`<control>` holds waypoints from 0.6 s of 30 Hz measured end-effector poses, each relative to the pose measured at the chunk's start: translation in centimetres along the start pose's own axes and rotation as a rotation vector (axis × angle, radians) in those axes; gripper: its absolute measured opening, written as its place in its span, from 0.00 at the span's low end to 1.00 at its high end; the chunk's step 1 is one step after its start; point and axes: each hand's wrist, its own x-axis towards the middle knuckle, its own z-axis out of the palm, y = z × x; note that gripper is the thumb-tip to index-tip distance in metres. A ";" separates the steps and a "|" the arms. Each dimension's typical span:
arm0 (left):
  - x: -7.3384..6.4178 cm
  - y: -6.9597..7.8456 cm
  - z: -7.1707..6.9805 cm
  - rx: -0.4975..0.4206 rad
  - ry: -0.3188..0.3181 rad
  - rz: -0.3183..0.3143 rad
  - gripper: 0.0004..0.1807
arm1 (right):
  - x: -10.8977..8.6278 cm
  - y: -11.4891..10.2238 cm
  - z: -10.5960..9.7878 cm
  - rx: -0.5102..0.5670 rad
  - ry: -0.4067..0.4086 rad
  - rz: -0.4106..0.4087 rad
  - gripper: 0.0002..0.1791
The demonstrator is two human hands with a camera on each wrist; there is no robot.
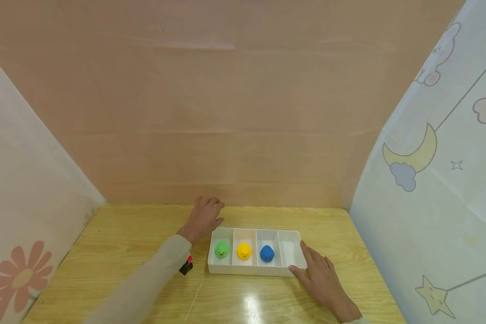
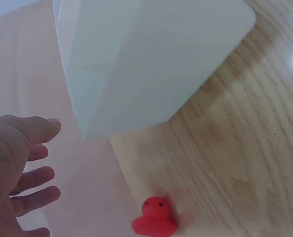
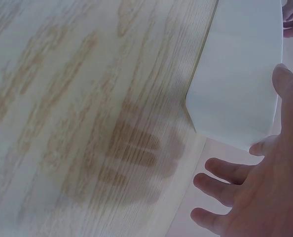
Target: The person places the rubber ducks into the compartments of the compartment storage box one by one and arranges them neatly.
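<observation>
A white tray (image 1: 249, 270) with compartments in a row stands on the table. A green toy duck (image 1: 222, 249), a yellow toy duck (image 1: 244, 251) and a blue toy duck (image 1: 267, 254) sit one to a compartment; the rightmost is bare. My right hand (image 1: 321, 279) rests its thumb and index finger against the tray's right end, the other fingers spread off it. Just beyond the tray's far left corner hovers my left hand (image 1: 204, 219), fingers loosely bent, holding nothing. In the left wrist view a red toy duck (image 2: 155, 219) lies on the wood, apart from that hand.
The wooden table (image 1: 146, 234) meets a brown backdrop (image 1: 235, 135) along its far edge. Patterned white sheets hang at the left (image 1: 28, 180) and right (image 1: 441, 216). A small black device (image 1: 185, 267) is by my left wrist.
</observation>
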 end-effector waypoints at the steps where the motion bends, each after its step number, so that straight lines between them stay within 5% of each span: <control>1: 0.0 -0.2 0.1 -0.007 -0.009 -0.010 0.24 | 0.0 0.0 0.0 0.002 -0.001 0.000 0.46; 18: -0.8 -4.0 2.0 -0.010 -0.088 -0.140 0.23 | -0.1 0.4 -0.1 0.007 0.037 -0.031 0.45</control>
